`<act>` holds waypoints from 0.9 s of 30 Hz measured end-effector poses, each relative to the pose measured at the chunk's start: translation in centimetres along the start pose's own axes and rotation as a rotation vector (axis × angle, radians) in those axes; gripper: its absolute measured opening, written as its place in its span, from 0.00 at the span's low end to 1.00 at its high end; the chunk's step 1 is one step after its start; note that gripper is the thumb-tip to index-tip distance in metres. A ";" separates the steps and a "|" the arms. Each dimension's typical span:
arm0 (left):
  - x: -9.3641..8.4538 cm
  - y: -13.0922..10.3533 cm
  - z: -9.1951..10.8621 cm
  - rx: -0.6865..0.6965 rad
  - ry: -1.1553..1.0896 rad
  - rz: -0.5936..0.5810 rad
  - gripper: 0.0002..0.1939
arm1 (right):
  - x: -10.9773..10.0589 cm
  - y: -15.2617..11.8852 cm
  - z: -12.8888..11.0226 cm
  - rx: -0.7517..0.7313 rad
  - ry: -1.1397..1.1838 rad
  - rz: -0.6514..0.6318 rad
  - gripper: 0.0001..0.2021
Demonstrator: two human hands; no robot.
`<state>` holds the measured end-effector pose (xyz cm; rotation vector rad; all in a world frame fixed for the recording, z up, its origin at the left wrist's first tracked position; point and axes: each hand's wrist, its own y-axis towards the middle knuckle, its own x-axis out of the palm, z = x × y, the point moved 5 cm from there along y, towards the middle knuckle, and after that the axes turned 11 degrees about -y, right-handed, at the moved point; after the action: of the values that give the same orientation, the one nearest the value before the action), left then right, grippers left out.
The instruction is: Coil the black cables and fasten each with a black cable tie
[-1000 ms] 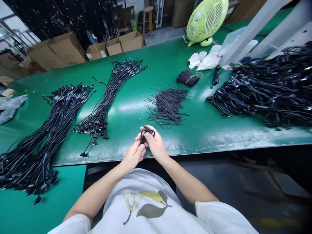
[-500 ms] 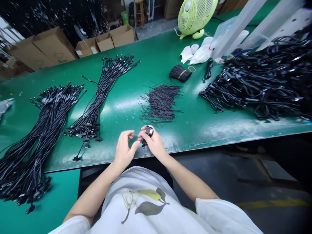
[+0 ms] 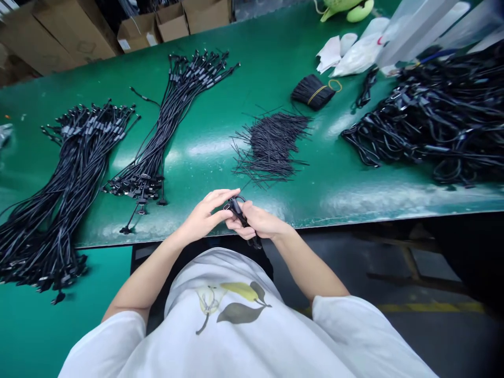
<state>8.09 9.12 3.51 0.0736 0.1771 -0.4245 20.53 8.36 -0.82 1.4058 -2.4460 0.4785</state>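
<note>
A small coiled black cable (image 3: 237, 208) is between my hands at the front edge of the green table (image 3: 212, 152). My right hand (image 3: 258, 220) is closed around the coil, its lower loops hanging under the fingers. From the other side my left hand (image 3: 210, 212) pinches the connector end with thumb and fingertips. Just beyond the hands lies a loose pile of short black ties (image 3: 273, 144). Behind it is a bundle of black ties (image 3: 313, 92) with a yellow rubber band around it.
Two bunches of straight black cables (image 3: 79, 173) (image 3: 167, 121) lie on the left. A large heap of coiled cables (image 3: 444, 121) covers the right side. White bags (image 3: 358, 55) and part of a green fan (image 3: 346, 8) are at the back, with cardboard boxes (image 3: 173, 23) beyond the table.
My left hand has closed in from beside the coil onto its connector end. The coil has tilted in my right hand, and that hand has turned. The camera view has shifted downward.
</note>
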 end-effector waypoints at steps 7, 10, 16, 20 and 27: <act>0.5 -0.3 -0.5 -0.081 -0.279 -0.087 0.27 | 1.2 0.6 2.0 0.129 0.007 -0.132 0.44; 1.0 -0.5 -0.8 -0.181 -0.239 -0.150 0.26 | 1.4 1.3 2.9 0.116 -0.046 -0.130 0.42; 0.5 -0.6 -1.6 -0.142 -0.127 0.074 0.13 | 0.1 0.8 0.9 0.014 -0.429 0.149 0.32; 0.1 -0.5 -2.4 -0.122 -0.264 0.303 0.14 | -0.3 0.2 -0.7 0.021 -0.929 0.429 0.16; 0.8 0.1 -1.0 -0.016 -0.405 0.184 0.20 | 1.4 0.3 -0.4 -0.015 -0.948 0.226 0.12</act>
<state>8.71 8.95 2.34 -0.0126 -0.2238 -0.2469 19.57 7.59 0.09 1.5886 -3.3341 -0.2545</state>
